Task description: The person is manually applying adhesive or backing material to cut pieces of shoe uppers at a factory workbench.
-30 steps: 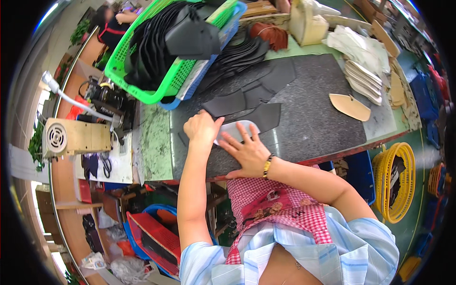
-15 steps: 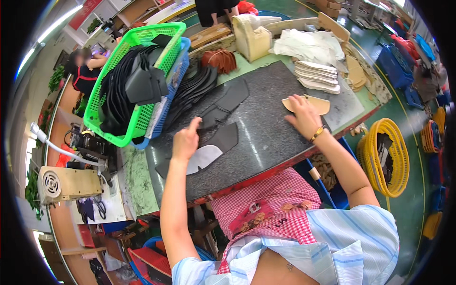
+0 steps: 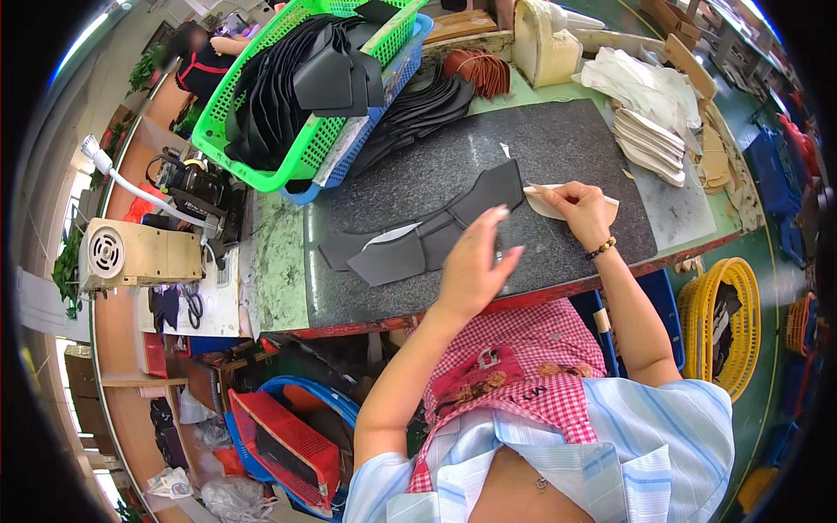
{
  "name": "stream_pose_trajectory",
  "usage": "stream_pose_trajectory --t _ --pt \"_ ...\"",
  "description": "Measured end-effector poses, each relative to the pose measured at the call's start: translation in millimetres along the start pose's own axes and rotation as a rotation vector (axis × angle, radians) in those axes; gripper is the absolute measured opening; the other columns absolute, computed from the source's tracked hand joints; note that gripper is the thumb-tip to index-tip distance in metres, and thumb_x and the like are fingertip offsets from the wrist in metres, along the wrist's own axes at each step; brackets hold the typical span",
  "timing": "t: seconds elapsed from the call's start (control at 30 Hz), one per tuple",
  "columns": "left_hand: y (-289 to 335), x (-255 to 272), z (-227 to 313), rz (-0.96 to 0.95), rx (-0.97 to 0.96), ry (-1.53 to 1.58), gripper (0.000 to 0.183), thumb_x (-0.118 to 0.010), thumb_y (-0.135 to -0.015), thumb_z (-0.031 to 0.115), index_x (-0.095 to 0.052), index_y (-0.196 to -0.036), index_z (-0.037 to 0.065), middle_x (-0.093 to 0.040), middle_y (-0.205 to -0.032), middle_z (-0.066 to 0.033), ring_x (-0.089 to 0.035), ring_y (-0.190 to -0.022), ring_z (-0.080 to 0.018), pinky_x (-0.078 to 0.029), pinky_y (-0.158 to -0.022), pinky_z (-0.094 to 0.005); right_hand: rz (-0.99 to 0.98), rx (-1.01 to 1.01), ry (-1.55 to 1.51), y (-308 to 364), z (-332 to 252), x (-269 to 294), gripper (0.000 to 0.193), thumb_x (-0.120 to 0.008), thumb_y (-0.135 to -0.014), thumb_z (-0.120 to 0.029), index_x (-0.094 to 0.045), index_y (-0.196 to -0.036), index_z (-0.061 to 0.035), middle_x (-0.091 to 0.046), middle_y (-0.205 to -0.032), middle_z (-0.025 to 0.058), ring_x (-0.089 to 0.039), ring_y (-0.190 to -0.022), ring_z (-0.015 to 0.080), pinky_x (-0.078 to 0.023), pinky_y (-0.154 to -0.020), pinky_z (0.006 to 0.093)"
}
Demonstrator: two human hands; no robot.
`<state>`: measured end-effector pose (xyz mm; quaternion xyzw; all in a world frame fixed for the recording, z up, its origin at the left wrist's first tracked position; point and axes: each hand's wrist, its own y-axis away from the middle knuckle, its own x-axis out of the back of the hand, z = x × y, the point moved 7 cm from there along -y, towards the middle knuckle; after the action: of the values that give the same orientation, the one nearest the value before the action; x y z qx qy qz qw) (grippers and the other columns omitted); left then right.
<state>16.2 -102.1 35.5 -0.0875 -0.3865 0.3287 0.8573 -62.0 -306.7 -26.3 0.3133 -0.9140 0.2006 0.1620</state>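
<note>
My left hand (image 3: pixel 473 268) is raised above the near side of the dark stone slab (image 3: pixel 558 144), its fingers apart and nothing in it. Just beyond it lie flat black cut pieces (image 3: pixel 392 259), overlapping in a long bent strip, with a sliver of white lining (image 3: pixel 392 234) showing between them. My right hand (image 3: pixel 582 211) pinches the edge of a cream-coloured piece (image 3: pixel 551 206) with thumb and fingertips. That piece rests on the slab by the right end of the black strip, partly hidden under my fingers.
A green basket (image 3: pixel 301 161) of black pieces stands on a blue one (image 3: pixel 349 157) at the left. Black strips (image 3: pixel 410 113), a brown bundle (image 3: pixel 478 72) and stacked white pieces (image 3: pixel 649 144) lie along the back. A yellow basket (image 3: pixel 750 336) stands right of the table.
My left hand has come off the black pieces and moved right. The black pieces now overlap, covering most of the white lining. My right hand has gone from lying flat to pinching the cream-coloured piece.
</note>
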Motion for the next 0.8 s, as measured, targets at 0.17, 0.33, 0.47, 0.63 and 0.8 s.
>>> stream_pose_trajectory --t 0.17,0.33,0.47,0.63,0.8 --pt "-20 -77 -3 -0.152 -0.294 -0.194 0.058 -0.070 -0.082 0.022 -0.044 -0.128 -0.002 -0.056 -0.125 -0.0211 -0.050 -0.123 -0.0334 -0.040 -0.102 -0.0447 -0.149 -0.499 -0.823 10 33 7 0.011 -0.070 -0.085 -0.014 -0.067 -0.080 -0.0041 -0.064 -0.071 0.0006 -0.058 -0.060 0.0120 -0.047 -0.057 0.0244" --pt "-33 -85 -4 -0.341 -0.129 -0.160 0.060 -0.070 -0.084 0.026 -0.043 -0.129 -0.003 -0.059 -0.122 -0.0187 -0.056 -0.117 -0.0333 -0.040 -0.103 -0.0441 0.749 0.039 -0.933 8 27 151 0.004 -0.065 -0.087 -0.005 -0.064 -0.084 -0.0064 -0.066 -0.091 0.0056 -0.063 -0.089 0.0158 -0.053 -0.075 0.0318" --pt "-40 -46 16 -0.078 -0.030 0.274 0.051 -0.066 -0.089 0.019 -0.043 -0.129 -0.004 -0.064 -0.115 -0.0159 -0.063 -0.108 -0.0259 -0.045 -0.097 -0.0366 0.285 0.718 0.430 25 -125 72 0.009 -0.068 -0.078 -0.004 -0.065 -0.086 -0.0079 -0.066 -0.091 0.0103 -0.065 -0.088 0.0252 -0.053 -0.069 0.0356" --pt "-20 8 -20 0.343 0.307 0.854 0.044 -0.056 -0.093 0.001 -0.040 -0.134 -0.005 -0.069 -0.102 -0.0148 -0.067 -0.092 -0.0170 -0.052 -0.081 -0.0253 -0.231 0.274 -0.313 30 -131 -17 0.023 -0.071 -0.078 -0.004 -0.067 -0.100 -0.0021 -0.063 -0.106 0.0117 -0.064 -0.091 0.0274 -0.052 -0.076 0.0323" --pt "-6 32 24 0.340 -0.064 -0.109 0.050 -0.051 -0.092 -0.004 -0.032 -0.138 -0.007 -0.063 -0.117 -0.0216 -0.067 -0.101 -0.0305 -0.055 -0.079 -0.0303 -0.368 0.167 -0.146 30 -152 -32 0.018 -0.067 -0.084 -0.007 -0.069 -0.100 -0.0006 -0.067 -0.083 0.0100 -0.066 -0.076 0.0150 -0.052 -0.070 0.0271"
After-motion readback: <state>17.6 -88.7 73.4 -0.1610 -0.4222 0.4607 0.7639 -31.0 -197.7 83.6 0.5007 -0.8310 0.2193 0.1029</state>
